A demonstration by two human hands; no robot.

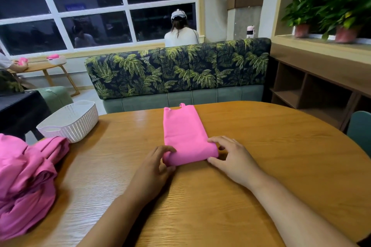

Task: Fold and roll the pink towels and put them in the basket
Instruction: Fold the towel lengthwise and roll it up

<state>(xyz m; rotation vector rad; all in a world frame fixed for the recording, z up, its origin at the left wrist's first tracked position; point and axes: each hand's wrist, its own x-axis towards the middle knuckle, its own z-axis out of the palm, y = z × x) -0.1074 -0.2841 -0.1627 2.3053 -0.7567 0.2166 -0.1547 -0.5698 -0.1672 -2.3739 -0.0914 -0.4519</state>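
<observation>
Palm-print sofa [176, 70] (potted plants [325, 12] right)

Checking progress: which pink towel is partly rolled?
The folded towel straight ahead: its near end is rolled, gripped by the left hand and right hand. The pile at left lies crumpled.

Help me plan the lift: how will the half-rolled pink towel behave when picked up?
Probably floppy: the pink towel lies flat past the roll. That roll likely loosens if the left hand and right hand let go.

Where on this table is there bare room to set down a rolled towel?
Right of the towel and right hand, the table is bare wood out to its rim. Also bare at the near edge, centre. Crowded at left: towel pile and basket.
</observation>
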